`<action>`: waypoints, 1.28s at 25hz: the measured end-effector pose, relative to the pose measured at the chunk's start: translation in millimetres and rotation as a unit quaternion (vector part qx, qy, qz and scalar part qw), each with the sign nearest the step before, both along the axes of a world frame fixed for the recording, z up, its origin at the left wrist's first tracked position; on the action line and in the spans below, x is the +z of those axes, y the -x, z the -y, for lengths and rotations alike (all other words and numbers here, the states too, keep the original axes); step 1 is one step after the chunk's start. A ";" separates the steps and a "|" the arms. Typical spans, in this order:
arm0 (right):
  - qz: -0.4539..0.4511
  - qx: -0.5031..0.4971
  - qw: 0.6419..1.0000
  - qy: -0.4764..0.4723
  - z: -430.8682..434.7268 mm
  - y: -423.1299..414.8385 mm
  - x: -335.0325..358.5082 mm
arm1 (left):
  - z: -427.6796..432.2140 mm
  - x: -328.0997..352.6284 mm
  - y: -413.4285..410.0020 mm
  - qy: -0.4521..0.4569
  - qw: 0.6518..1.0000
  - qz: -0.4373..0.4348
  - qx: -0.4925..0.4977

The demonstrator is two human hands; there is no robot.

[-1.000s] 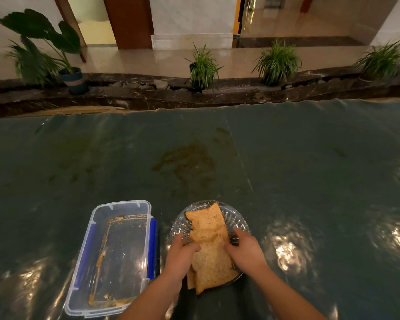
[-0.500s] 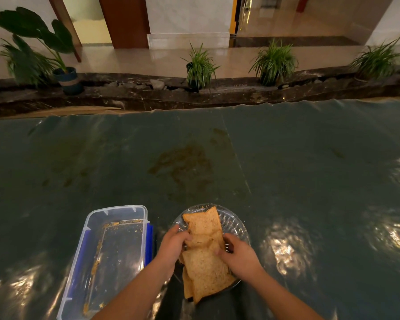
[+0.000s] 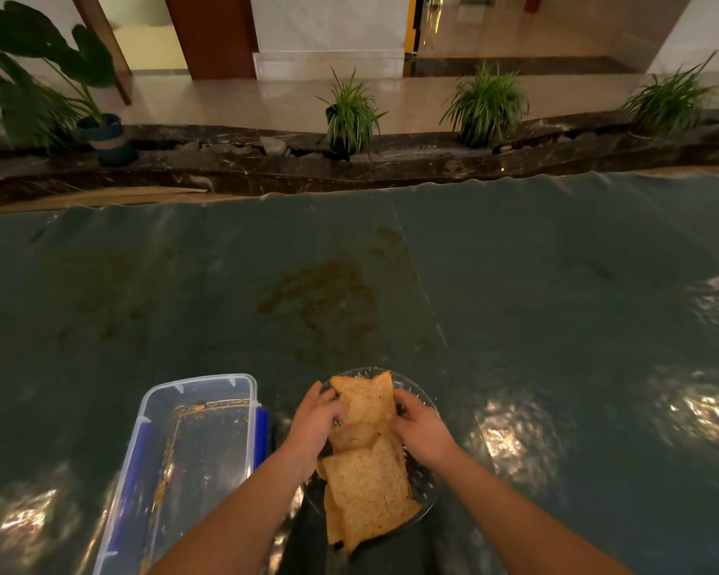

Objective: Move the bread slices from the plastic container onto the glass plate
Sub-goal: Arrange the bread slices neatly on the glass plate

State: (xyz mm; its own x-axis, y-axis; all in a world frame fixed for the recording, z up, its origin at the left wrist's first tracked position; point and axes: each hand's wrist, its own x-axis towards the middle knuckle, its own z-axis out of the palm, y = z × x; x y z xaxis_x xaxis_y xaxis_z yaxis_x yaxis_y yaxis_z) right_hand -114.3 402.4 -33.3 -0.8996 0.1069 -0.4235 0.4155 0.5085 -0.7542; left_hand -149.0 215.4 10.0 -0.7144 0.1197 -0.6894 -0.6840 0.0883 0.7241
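Several toasted bread slices (image 3: 368, 487) lie overlapping on the glass plate (image 3: 426, 483) near the table's front edge; the nearest slices hang over the plate's rim. My left hand (image 3: 314, 425) grips the left edge of the far slice (image 3: 368, 398), and my right hand (image 3: 416, 427) grips its right edge. The clear plastic container (image 3: 196, 462) with blue clips stands left of the plate, holding only crumbs.
A dark, shiny plastic sheet (image 3: 515, 305) covers the table, with a brown stain (image 3: 320, 292) beyond the plate. Past the far edge a dark stone ledge (image 3: 266, 163) carries potted plants (image 3: 351, 114).
Both hands have slid forward along the stack, from the middle slices to the far slice. The bread and plate look unmoved.
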 end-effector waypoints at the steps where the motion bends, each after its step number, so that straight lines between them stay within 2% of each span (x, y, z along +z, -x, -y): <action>1: 0.002 -0.015 1.000 0.012 -2.5 -2.3 -2.3 | 3.1 0.5 -0.5 0.003 1.000 0.000 0.005; 4: 0.007 -0.064 0.997 0.031 -8.0 -17.5 -13.5 | 15.6 0.4 -14.1 0.027 0.999 0.006 0.030; 8: 0.001 -0.059 0.995 0.086 -2.2 -29.8 -11.3 | 11.1 0.4 -29.3 0.005 1.000 0.013 0.021; 10: -0.005 -0.084 0.993 0.081 -0.2 -36.3 -3.4 | 11.4 -0.9 -27.5 0.008 0.999 0.008 0.031; 12: -0.034 -0.115 0.993 0.020 -0.7 -49.4 3.6 | 18.8 -3.6 -29.1 0.035 0.998 -0.013 0.041; 15: -0.032 -0.069 0.995 -0.069 3.3 -70.8 9.8 | 32.9 -12.3 -44.8 0.113 0.992 -0.050 0.009; 19: 0.015 0.027 0.992 -0.125 16.9 -72.5 15.1 | 33.3 -19.6 -63.6 0.086 0.996 -0.012 0.010; 23: 0.011 0.020 0.988 -0.150 20.3 -68.9 16.0 | 33.9 -21.4 -67.5 0.063 0.995 -0.020 0.070; 26: 0.004 -0.016 0.995 -0.099 16.0 -70.5 10.7 | 33.9 -18.0 -70.2 0.043 0.996 -0.040 0.073; 29: 0.014 -0.096 0.994 0.055 7.8 -72.6 10.5 | 34.3 -12.3 -69.4 0.011 0.994 -0.065 0.085; 32: 0.005 -0.171 0.969 0.179 -8.5 -68.2 16.3 | 35.6 -5.3 -57.1 -0.031 0.992 -0.078 0.090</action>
State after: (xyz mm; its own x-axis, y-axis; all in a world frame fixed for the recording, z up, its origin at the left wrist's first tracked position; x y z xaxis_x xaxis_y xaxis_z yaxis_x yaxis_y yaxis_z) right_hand -46.1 410.9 -17.0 -0.8334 0.2417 -0.4971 0.5216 0.0463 -0.8520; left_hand -92.0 179.9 4.8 -0.8251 0.0187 -0.5646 -0.5643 -0.0739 0.8222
